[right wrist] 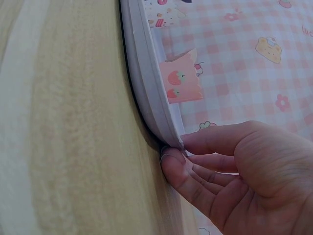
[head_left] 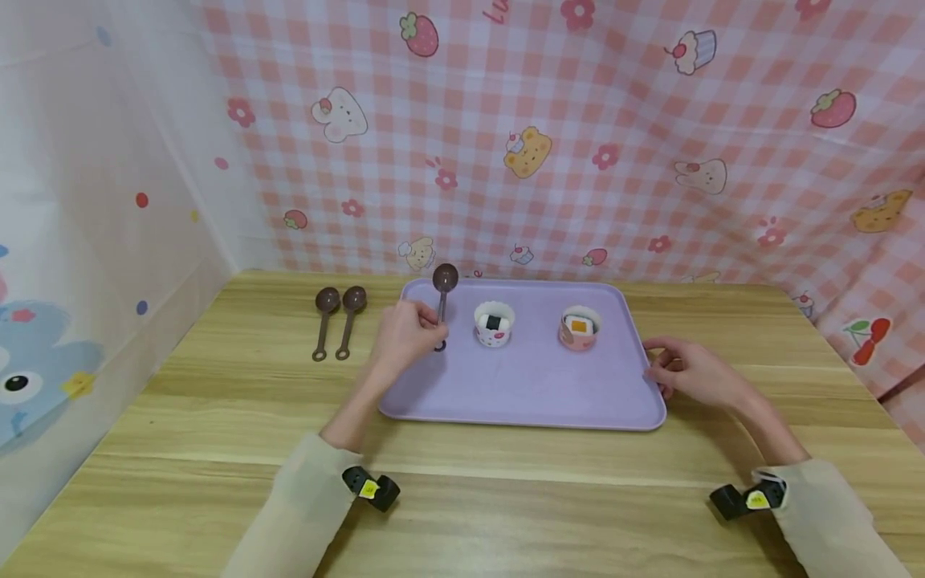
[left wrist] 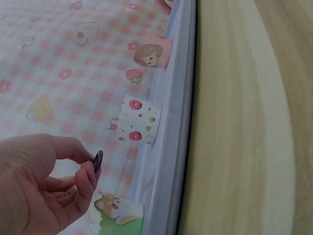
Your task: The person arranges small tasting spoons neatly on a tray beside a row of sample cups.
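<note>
My left hand (head_left: 408,333) pinches the handle of a dark brown measuring spoon (head_left: 446,278) between thumb and fingers, over the left part of a lilac tray (head_left: 520,389). The spoon's round bowl points to the back. On the tray stand a white patterned baking cup (head_left: 494,334) with a white piece topped in black, and a pink cup (head_left: 578,335) with a white piece topped in orange. A green-and-white cup (left wrist: 120,218) shows in the left wrist view, hidden behind my left hand in the head view. My right hand (head_left: 690,371) grips the tray's right rim.
Two more brown spoons (head_left: 323,321) lie side by side on the wooden table (head_left: 238,417), left of the tray. A pink checked cloth (head_left: 477,160) hangs right behind the table, and a white printed cloth (head_left: 108,201) hangs at the left.
</note>
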A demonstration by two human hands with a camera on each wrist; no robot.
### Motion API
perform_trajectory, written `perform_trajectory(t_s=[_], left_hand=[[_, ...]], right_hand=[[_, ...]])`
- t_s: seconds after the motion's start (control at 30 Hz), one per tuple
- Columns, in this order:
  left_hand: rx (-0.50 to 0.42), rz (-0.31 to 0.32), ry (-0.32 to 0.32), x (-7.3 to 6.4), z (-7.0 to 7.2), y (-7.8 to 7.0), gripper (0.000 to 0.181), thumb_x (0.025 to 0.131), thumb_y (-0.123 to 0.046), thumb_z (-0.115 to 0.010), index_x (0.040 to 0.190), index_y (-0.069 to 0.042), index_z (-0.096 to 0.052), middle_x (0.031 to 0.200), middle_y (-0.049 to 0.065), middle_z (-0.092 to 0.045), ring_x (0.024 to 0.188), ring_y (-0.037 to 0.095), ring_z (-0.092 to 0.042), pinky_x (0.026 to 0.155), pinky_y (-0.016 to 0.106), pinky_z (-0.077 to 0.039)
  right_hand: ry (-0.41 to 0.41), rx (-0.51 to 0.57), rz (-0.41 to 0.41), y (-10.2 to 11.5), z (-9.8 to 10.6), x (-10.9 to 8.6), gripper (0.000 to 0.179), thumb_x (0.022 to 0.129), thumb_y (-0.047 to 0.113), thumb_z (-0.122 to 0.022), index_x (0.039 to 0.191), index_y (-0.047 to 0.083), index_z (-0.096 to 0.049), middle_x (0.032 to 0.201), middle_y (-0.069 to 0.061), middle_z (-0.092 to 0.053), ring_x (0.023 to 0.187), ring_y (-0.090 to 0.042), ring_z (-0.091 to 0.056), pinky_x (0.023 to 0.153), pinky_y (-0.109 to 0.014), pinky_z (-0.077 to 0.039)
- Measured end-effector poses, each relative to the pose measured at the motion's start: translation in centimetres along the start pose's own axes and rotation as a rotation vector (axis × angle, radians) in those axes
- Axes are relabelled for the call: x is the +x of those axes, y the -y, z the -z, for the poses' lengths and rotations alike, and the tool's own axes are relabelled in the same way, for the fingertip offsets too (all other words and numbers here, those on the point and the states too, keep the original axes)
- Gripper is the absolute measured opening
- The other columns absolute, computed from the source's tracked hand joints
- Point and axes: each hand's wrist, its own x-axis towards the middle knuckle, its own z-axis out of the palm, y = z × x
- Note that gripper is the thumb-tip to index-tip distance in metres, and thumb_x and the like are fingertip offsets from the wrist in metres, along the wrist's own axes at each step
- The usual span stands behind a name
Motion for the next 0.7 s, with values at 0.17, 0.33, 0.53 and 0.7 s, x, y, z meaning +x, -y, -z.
perform_trajectory(t_s=[0.17, 0.33, 0.53, 0.7], left_hand=[[-0.025, -0.003, 0.011, 0.0, -0.7, -0.1, 0.009, 0.079, -0.003, -0.072, 0.085, 0.003, -0.074, 0.076, 0.012, -0.074, 0.064, 0.02, -0.07, 0.061, 0.029, -0.057], [-0.036, -0.009, 0.013, 0.1, -1.2, -0.1, 0.007, 0.079, -0.002, -0.071, 0.082, 0.003, -0.074, 0.073, 0.012, -0.074, 0.06, 0.019, -0.07, 0.056, 0.027, -0.056], [-0.007, 0.029, 0.05, 0.0, -1.6, -0.1, 0.009, 0.082, -0.004, -0.071, 0.086, 0.003, -0.075, 0.074, 0.011, -0.074, 0.06, 0.017, -0.067, 0.056, 0.026, -0.055], [0.022, 0.052, 0.063, -0.1, -1.9, -0.1, 0.009, 0.082, -0.006, -0.07, 0.087, 0.0, -0.076, 0.074, 0.009, -0.074, 0.061, 0.016, -0.065, 0.058, 0.027, -0.054]], right_hand=[[0.003, -0.003, 0.006, 0.0, 0.0, 0.0, 0.045, 0.095, 0.0, -0.064, 0.133, -0.017, -0.047, 0.084, -0.008, -0.062, 0.063, -0.014, -0.061, 0.058, -0.029, -0.055], [0.008, -0.007, 0.011, 0.0, 0.1, 0.0, 0.045, 0.095, -0.001, -0.063, 0.133, -0.018, -0.047, 0.084, -0.008, -0.062, 0.063, -0.014, -0.061, 0.058, -0.029, -0.054], [0.008, -0.005, 0.005, 0.0, 0.1, 0.0, 0.044, 0.095, -0.001, -0.063, 0.132, -0.018, -0.046, 0.085, -0.009, -0.063, 0.063, -0.013, -0.061, 0.058, -0.029, -0.054], [0.009, -0.003, 0.012, 0.0, 0.1, 0.0, 0.043, 0.095, -0.001, -0.063, 0.132, -0.018, -0.047, 0.084, -0.008, -0.063, 0.063, -0.014, -0.061, 0.058, -0.029, -0.055]])
